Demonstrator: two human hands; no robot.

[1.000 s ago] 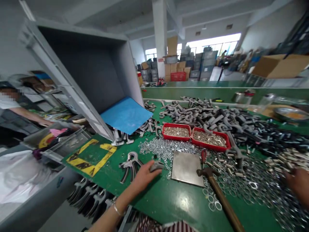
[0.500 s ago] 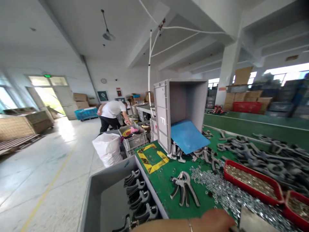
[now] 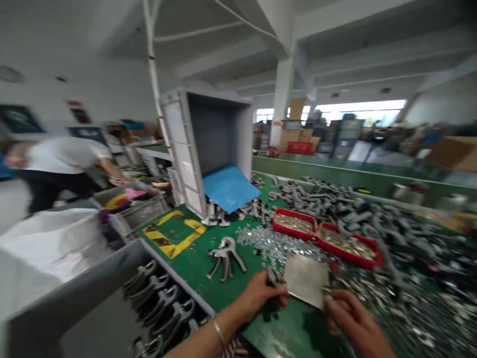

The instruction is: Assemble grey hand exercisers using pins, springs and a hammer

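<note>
My left hand point(image 3: 258, 294) is closed around a grey and black hand gripper handle point(image 3: 274, 276) above the green bench. Just right of it lies a square metal plate point(image 3: 306, 279). My right hand point(image 3: 352, 319) is at the plate's right edge, its fingers closed together; blur hides what is in them. An assembled hand gripper point(image 3: 226, 258) with splayed handles rests on the bench to the left. Loose small metal nuts or washers point(image 3: 272, 243) spread behind the plate.
Two red trays point(image 3: 294, 224) of small metal parts stand behind the plate. Grey handle parts point(image 3: 335, 204) are heaped at right. A grey crate point(image 3: 175, 144) on its side holds a blue sheet point(image 3: 231, 189). Hand grippers line a grey bin point(image 3: 112, 263). A person point(image 3: 67, 159) bends over at left.
The view has swung right and down. My left arm, earlier at the bottom edge, now shows with its hand holding the handle. My right hand has come into view.
</note>
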